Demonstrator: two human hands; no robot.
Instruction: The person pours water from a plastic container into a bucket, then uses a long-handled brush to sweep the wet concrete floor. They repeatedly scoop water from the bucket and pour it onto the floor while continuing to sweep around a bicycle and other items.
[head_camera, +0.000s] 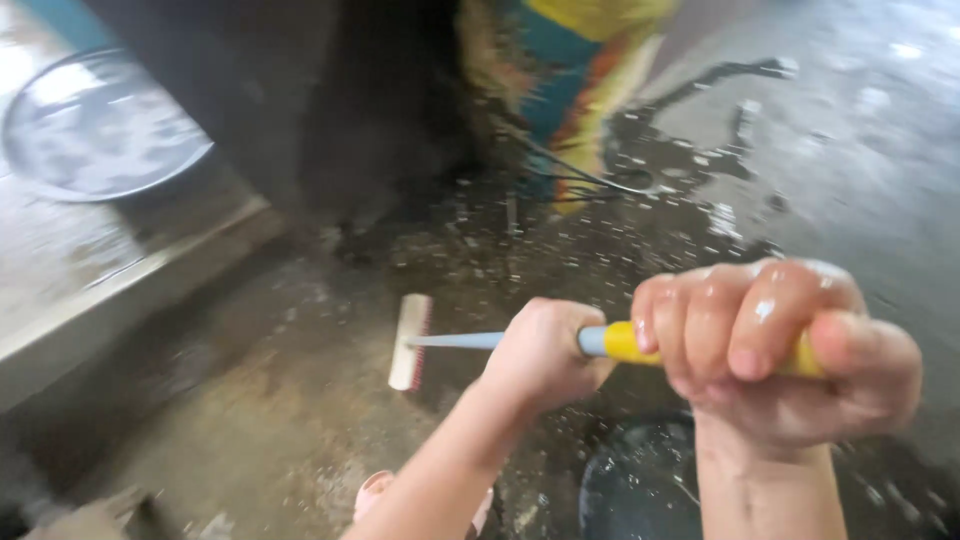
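Inspector A: Both hands are on the scrubbing brush's handle (520, 340). The right hand (780, 350) has its grip clenched round the yellow end, fingers wrapped over the top; the left hand (545, 355) is fisted further down the blue shaft. Two spaced holds of that kind suit pushing with weight behind it.

Inspector B: And the brush head (410, 342)?

Inspector A: Down on the wet concrete floor (250, 420), bristles facing it, at the far end of the handle. Pale flecks are scattered around it.

Inspector B: Surroundings?

Inspector A: A round metal basin (95, 125) sits on the raised ledge to the left; a dark tub (640, 485) of water lies just below the hands.
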